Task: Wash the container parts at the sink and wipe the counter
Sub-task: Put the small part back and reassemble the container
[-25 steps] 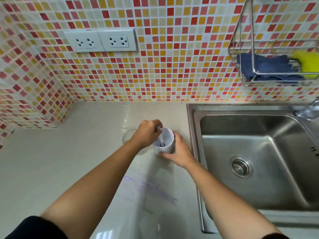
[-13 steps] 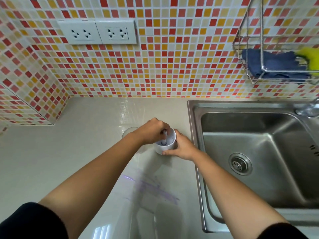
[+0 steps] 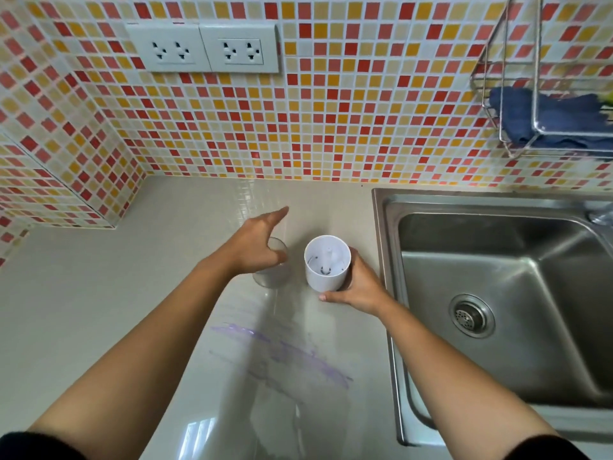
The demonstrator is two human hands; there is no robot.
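Observation:
A white plastic container [image 3: 323,283] stands on the counter [image 3: 99,293] just left of the sink [image 3: 386,234]. A thin spindle and small dark blades show at its bottom. My right hand [image 3: 360,287] wraps its right side and base. A clear cup [image 3: 270,279] stands to its left. My left hand [image 3: 253,249] lies over that cup's top with the index finger stretched toward the wall; no firm grip on the cup shows. A purple smear [image 3: 288,353] streaks the counter in front of both.
The steel sink has a drain [image 3: 471,315] and part of a tap [image 3: 601,216] at the right edge. A wire rack [image 3: 535,127] on the tiled wall holds a blue cloth [image 3: 547,109]. Two sockets [image 3: 202,48] sit on the wall.
My left hand has come out of the white container, let go of the spindle and moved left over the clear cup. My right hand still holds the white container.

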